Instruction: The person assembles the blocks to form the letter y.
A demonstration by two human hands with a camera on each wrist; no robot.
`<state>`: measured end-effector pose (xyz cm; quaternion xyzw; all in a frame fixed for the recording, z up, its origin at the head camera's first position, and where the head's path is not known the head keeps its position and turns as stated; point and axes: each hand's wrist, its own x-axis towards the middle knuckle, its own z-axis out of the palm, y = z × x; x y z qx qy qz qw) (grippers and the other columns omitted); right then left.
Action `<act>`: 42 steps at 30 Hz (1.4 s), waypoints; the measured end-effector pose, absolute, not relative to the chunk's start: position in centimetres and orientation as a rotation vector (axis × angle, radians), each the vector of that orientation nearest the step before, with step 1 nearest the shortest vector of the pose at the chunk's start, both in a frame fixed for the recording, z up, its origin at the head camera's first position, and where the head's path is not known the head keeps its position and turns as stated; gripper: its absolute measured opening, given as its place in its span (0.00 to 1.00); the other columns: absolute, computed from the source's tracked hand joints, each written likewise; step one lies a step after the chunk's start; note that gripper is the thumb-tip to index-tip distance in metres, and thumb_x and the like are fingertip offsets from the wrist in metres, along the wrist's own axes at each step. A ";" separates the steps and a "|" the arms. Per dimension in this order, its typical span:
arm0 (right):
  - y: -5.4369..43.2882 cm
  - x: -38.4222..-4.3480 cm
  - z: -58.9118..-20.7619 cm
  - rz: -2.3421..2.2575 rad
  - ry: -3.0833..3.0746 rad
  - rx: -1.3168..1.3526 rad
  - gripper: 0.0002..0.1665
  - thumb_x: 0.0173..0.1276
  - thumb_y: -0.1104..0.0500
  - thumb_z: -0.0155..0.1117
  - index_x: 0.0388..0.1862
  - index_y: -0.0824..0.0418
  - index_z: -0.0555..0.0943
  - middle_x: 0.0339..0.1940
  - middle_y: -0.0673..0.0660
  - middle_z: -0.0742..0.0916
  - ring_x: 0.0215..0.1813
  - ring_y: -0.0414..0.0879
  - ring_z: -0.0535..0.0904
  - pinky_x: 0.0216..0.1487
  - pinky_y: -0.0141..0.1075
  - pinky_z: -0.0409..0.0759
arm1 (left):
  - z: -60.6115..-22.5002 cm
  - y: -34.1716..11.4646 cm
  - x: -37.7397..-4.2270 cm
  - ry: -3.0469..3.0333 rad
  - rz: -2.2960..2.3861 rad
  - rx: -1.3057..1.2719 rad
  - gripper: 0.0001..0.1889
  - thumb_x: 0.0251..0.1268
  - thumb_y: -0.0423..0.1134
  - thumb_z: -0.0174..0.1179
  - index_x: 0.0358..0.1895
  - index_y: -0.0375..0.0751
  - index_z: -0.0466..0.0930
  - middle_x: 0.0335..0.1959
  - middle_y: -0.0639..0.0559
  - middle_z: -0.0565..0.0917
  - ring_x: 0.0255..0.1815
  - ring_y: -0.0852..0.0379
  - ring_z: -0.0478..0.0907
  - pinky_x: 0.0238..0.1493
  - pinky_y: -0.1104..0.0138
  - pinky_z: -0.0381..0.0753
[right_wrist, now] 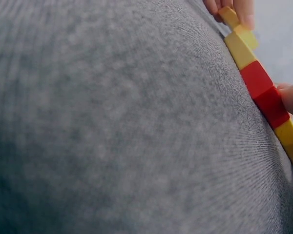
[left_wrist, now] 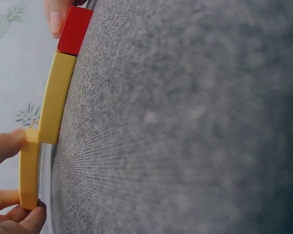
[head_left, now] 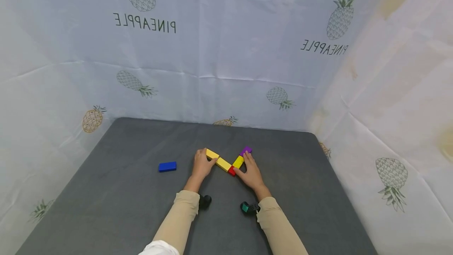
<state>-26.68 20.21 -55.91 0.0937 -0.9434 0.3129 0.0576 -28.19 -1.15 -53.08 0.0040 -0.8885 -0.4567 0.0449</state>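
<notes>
Head view: before you hangs a white curtain (head_left: pixel 219 50), printed with pineapples and the word PINEAPPLE mirrored, and below it is your dark grey table (head_left: pixel 106 207). Your beige sleeves (head_left: pixel 177 217) reach in from the near edge.

Your left hand (head_left: pixel 201 166) pinches the far yellow block (head_left: pixel 212 154) between thumb and fingers, closed to its width. Your right hand (head_left: pixel 253 175) has thumb and fingers spread well apart, the thumb touching red and the fingertips at purple; you cannot tell from these views whether they grip. A black device (head_left: pixel 249 207) with a teal part sits at your right wrist, another at your left.

Well apart, left of your left hand, lies the blue block (head_left: pixel 167 167). Between your hands the others form a V on the table, opening away from you. Its left side is the far yellow block and the middle yellow block (head_left: pixel 223 164); its right side is the bright yellow block (head_left: pixel 238 162) and the purple block (head_left: pixel 245 151). Red (head_left: pixel 231 171) makes the near corner, one piece or two being hard to tell.
</notes>
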 end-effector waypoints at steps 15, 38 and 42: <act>20.2 -26.6 -55.9 0.942 -2.852 0.302 0.49 0.63 0.42 0.62 0.74 0.67 0.56 0.76 0.62 0.59 0.76 0.57 0.53 0.74 0.53 0.52 | -53.4 -1.2 -28.5 -2.765 -1.362 -0.005 0.35 0.59 0.41 0.66 0.67 0.27 0.63 0.63 0.31 0.66 0.64 0.36 0.62 0.60 0.47 0.70; 20.2 -26.5 -56.0 0.959 -2.851 0.286 0.49 0.63 0.42 0.61 0.73 0.66 0.57 0.76 0.62 0.59 0.76 0.58 0.53 0.73 0.53 0.54 | -51.5 -2.6 -28.0 -2.884 -1.379 -0.146 0.38 0.61 0.40 0.63 0.67 0.20 0.56 0.65 0.24 0.63 0.66 0.30 0.61 0.64 0.44 0.65; 20.3 -26.6 -55.9 0.976 -2.851 0.288 0.49 0.64 0.42 0.61 0.74 0.66 0.56 0.76 0.61 0.59 0.76 0.58 0.52 0.73 0.54 0.53 | -50.6 -3.3 -27.7 -2.902 -1.399 -0.116 0.38 0.63 0.41 0.62 0.69 0.22 0.55 0.68 0.26 0.61 0.68 0.31 0.59 0.65 0.44 0.63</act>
